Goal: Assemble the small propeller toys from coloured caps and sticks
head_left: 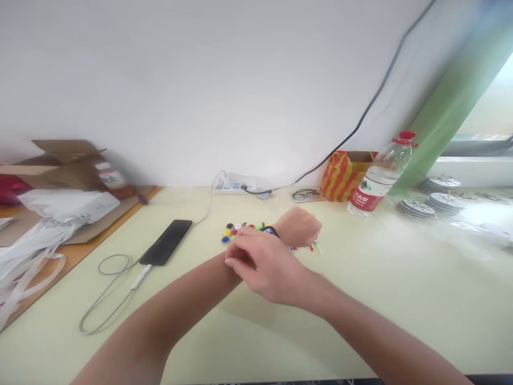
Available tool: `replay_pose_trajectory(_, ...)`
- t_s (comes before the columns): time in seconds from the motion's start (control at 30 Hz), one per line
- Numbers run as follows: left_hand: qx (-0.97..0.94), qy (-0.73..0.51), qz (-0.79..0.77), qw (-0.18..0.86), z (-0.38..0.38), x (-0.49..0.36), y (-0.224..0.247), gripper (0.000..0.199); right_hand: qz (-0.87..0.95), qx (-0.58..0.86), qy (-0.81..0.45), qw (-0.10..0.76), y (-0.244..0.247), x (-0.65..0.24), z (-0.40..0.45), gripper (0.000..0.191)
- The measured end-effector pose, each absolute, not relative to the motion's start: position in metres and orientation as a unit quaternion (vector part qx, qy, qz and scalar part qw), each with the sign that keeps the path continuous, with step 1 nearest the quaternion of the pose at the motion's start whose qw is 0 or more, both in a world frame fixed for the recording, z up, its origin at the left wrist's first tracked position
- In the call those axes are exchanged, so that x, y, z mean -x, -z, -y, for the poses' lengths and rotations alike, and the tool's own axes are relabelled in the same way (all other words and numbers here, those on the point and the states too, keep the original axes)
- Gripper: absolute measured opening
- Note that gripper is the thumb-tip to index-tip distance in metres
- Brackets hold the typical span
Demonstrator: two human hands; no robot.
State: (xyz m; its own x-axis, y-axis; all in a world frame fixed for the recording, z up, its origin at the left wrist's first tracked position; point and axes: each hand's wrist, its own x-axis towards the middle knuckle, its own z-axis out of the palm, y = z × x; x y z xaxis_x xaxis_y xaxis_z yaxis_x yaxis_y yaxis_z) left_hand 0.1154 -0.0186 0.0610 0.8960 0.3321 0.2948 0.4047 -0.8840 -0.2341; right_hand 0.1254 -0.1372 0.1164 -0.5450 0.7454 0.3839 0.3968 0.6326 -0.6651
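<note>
My left arm reaches across the table, and my left hand [300,226] is closed in a fist, with nothing showing in it. A dark wristwatch [271,231] sits on that wrist, partly covered. Over the left forearm lies my right hand [266,262], its fingers curled and the thumb close to them at the forearm's edge. Whether anything is between those fingertips is hidden. Behind both hands are several small round coloured pieces [226,240], in blue, yellow, black, white and red. Thin coloured sticks or strips [316,247] show beside the fist, partly hidden.
A black phone [166,243] with a grey cable [105,323] lies at left. White plastic bags [36,256], a cardboard box [68,152] and a bottle [114,179] stand beyond. A power strip [236,184], glasses [305,193], striped bag [339,176], water bottle [379,179] and stacked discs [417,207] line the back.
</note>
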Motion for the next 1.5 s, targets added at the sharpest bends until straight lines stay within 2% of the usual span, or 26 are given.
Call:
replay_pose_trajectory(0.17, 0.965, 0.110, 0.191, 0.145, 0.018, -0.106, -0.060, 0.036, 0.852, 0.318, -0.290, 0.299, -0.126, -0.150, 0.157, 0.013)
replay_pose_trajectory(0.43, 0.969, 0.106, 0.153, 0.161, 0.028, -0.122, -0.054, 0.025, 0.859, 0.312, -0.223, 0.338, -0.116, -0.137, 0.158, 0.009)
replay_pose_trajectory(0.83, 0.981, 0.076, 0.085, 0.160, 0.052, -0.146, -0.039, 0.023, 0.845, 0.380, -0.298, 0.230, -0.132, -0.140, 0.156, 0.017)
replay_pose_trajectory(1.23, 0.984, 0.057, 0.087, 0.148, 0.052, -0.146, -0.029, 0.022, 0.840, 0.365, -0.311, 0.253, -0.123, -0.152, 0.160, 0.014)
replay_pose_trajectory(1.37, 0.984, 0.056, 0.082, 0.147, 0.054, -0.146, -0.030, 0.022, 0.864, 0.351, -0.279, 0.229, -0.126, -0.147, 0.161, 0.012)
replay_pose_trajectory(1.5, 0.985, 0.059, 0.077, 0.143, 0.056, -0.146, -0.029, 0.021, 0.899, 0.355, -0.192, 0.172, -0.127, -0.141, 0.161, 0.012)
